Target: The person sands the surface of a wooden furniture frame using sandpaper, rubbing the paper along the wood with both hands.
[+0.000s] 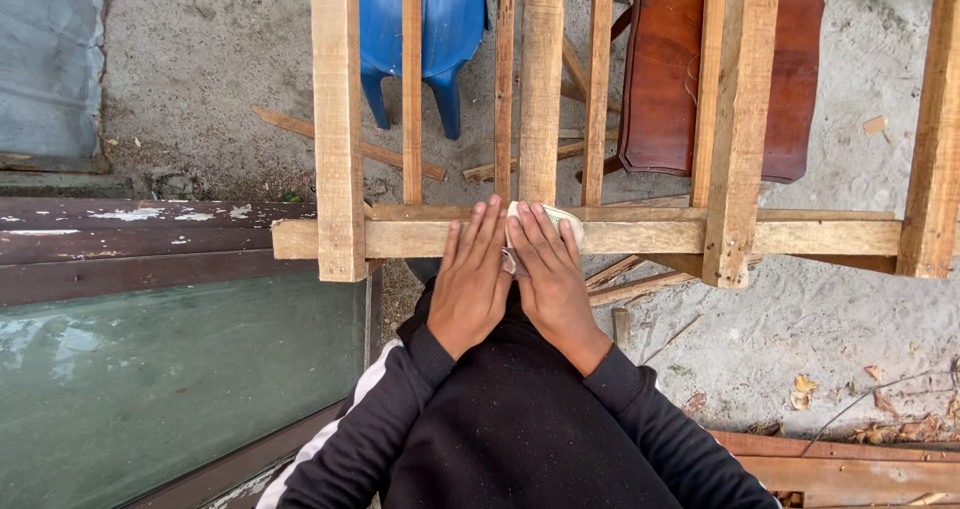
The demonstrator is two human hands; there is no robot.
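A frame of pale wooden slats stands in front of me, with a horizontal rail (640, 236) crossing several upright slats (338, 119). Both my hands rest side by side on the rail's middle. My left hand (470, 281) lies flat with fingers stretched onto the rail. My right hand (548, 274) presses a folded piece of sandpaper (522, 212) against the rail; only the paper's pale top edge and a grey corner show. Dark sleeves with a white stripe cover my arms.
A blue plastic chair (425, 29) and a brown wooden stool (665, 79) stand beyond the frame on sandy ground. A dark-framed glass panel (170, 369) lies at lower left. Loose wooden strips (620, 284) and a board (840, 459) lie on the ground at right.
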